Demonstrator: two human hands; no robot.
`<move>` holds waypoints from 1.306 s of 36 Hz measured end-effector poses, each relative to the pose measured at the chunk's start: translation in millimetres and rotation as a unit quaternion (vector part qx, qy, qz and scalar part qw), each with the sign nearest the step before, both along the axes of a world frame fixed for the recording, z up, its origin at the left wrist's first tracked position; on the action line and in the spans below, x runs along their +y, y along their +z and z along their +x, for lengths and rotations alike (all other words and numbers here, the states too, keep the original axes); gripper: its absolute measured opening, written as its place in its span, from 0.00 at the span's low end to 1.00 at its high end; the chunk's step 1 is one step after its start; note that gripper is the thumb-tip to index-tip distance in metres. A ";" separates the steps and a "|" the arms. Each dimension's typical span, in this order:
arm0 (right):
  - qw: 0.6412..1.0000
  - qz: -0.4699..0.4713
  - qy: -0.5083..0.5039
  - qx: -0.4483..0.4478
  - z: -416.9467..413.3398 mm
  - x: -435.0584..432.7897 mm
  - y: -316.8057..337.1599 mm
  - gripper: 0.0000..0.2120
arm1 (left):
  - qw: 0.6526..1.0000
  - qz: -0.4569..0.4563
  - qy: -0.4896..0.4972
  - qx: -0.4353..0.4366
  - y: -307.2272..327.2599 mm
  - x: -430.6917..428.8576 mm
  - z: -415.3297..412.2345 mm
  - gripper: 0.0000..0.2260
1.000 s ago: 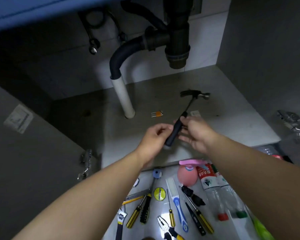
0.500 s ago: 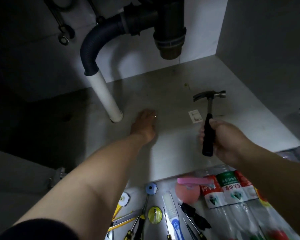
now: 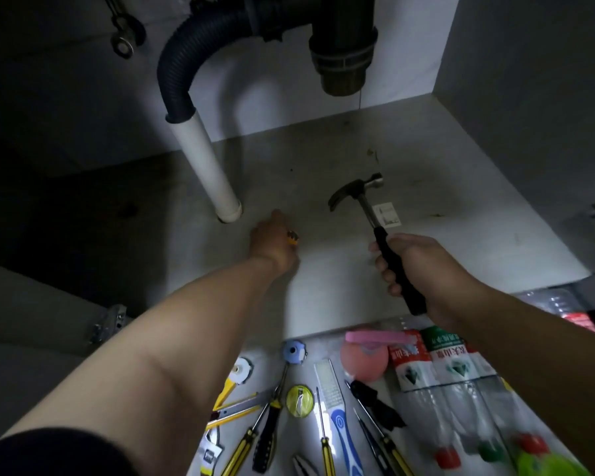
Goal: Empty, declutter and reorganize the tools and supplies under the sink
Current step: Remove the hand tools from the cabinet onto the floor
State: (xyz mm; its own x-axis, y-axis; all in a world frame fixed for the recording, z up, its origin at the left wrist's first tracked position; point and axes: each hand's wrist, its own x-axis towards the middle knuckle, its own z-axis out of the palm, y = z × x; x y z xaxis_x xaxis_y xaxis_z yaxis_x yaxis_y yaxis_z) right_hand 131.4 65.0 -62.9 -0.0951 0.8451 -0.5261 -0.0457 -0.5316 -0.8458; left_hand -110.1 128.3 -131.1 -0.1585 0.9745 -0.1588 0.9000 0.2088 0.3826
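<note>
Grey cabinet floor (image 3: 323,297), stained, dark at left. White pipe (image 3: 207,166) enters it far left. Small white label (image 3: 389,214) flat, right of middle. Small yellow-black piece (image 3: 292,238) right of pipe foot, partly hidden, contact unclear. Near: room floor (image 3: 265,350) carries screwdrivers (image 3: 327,455), blue-white brush (image 3: 339,417), round yellow tape (image 3: 299,400), pink ball (image 3: 364,364), clear bottles (image 3: 450,403) at right.

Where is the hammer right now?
In the head view, right of centre: the right hand grips the hammer by its black handle over the cabinet floor, its head beside a small white label, right of the white pipe.
</note>
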 end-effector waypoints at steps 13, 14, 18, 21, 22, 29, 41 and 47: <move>0.981 0.084 0.121 -0.127 -2.1 -63.0 45.4 0.06 | 0.936 -0.001 0.116 -0.333 34.0 -154.8 -19.2 0.03; 0.977 0.096 0.128 -0.142 -2.6 -69.9 49.5 0.05 | 0.919 0.001 0.133 -0.372 36.5 -169.9 -19.8 0.06; 0.952 0.134 0.175 -0.213 -4.6 -99.2 61.7 0.05 | 0.881 -0.003 0.172 -0.440 35.4 -227.9 -25.7 0.08; 0.935 0.137 0.239 -0.223 -1.3 -124.0 65.0 0.06 | 0.862 -0.033 0.207 -0.462 16.2 -258.1 -32.4 0.07; 0.929 0.132 0.265 -0.221 0.5 -131.9 64.3 0.06 | 0.851 -0.041 0.225 -0.472 8.1 -265.5 -34.3 0.08; 0.854 0.104 0.412 -0.300 22.2 -175.7 31.3 0.05 | 0.838 -0.096 0.252 -0.474 -35.3 -299.8 -35.6 0.11; 0.769 0.031 0.438 -0.464 103.8 -275.2 -59.3 0.08 | 0.826 -0.168 0.268 -0.467 -52.1 -308.0 -18.3 0.07; 0.772 0.031 0.405 -0.488 123.6 -301.0 -83.5 0.08 | 0.812 -0.180 0.254 -0.494 -55.3 -291.3 -7.5 0.08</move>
State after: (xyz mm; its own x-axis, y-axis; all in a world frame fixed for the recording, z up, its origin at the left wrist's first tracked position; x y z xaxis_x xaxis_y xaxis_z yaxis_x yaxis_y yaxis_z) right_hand 255.1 -236.0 -146.5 -0.1890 0.7427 -0.6425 0.9565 -0.0088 -0.2915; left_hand -117.6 -163.0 -186.5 -0.1483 0.6852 -0.7131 -0.0470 0.7154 0.6972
